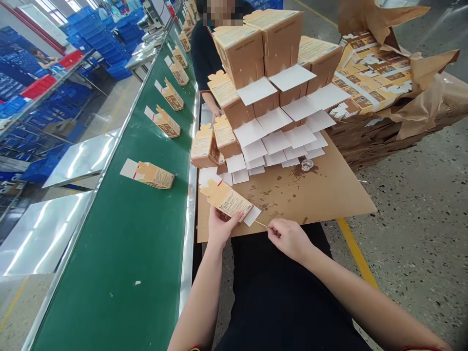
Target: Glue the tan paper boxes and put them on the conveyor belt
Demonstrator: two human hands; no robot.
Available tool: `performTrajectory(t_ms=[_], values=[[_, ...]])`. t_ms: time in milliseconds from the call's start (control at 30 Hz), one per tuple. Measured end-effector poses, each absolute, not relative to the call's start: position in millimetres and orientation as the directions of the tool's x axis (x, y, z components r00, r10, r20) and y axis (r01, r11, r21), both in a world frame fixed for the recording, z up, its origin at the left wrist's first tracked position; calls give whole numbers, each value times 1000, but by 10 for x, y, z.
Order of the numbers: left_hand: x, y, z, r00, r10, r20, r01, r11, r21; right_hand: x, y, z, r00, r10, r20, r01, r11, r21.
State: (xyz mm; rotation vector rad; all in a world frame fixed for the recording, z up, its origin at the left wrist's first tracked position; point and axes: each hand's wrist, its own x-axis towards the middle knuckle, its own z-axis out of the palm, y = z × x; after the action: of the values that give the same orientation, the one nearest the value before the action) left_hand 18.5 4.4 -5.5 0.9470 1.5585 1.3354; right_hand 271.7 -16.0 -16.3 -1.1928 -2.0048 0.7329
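Observation:
My left hand (220, 227) is closed around a tan printed carton (231, 201), which lies tilted low over the near left corner of the brown board. A white flap (252, 215) sticks out at the carton's right end. Pinched in the fingers of my right hand (288, 236) is a thin pale stick (261, 224), its far tip by that white flap. Whether the tip touches the flap I cannot tell. Beyond my hands rises a stack of tan cartons (243, 51), many with white flaps pointing toward me. A small clear round dish (307, 165) sits on the stained board (329, 195).
Along my left runs a green conveyor belt (146, 243) with a metal edge, carrying several upright cartons (157, 175). A person (203, 53) is behind the stack. At the right, flat cartons (376, 73) lie bundled in torn brown paper. Blue crates (87, 29) are piled far left.

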Motion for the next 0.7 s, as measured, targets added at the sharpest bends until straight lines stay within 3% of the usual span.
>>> performTrajectory(t_ms=[133, 367, 533, 700], values=[[250, -4, -33, -381, 922, -71, 70, 106, 992, 2867, -69, -100, -241, 932, 271, 530, 360, -768], [512, -224, 45, -391, 920, -4, 330, 144, 933, 3105, -81, 59, -79, 967, 241, 492, 248, -835], [562, -243, 39, -386, 922, 6, 364, 147, 920, 3144, -182, 92, -37, 979, 200, 482, 192, -855], [534, -187, 81, -368, 930, 16, 366, 129, 922, 3103, -170, 62, -72, 971, 226, 435, 234, -869]])
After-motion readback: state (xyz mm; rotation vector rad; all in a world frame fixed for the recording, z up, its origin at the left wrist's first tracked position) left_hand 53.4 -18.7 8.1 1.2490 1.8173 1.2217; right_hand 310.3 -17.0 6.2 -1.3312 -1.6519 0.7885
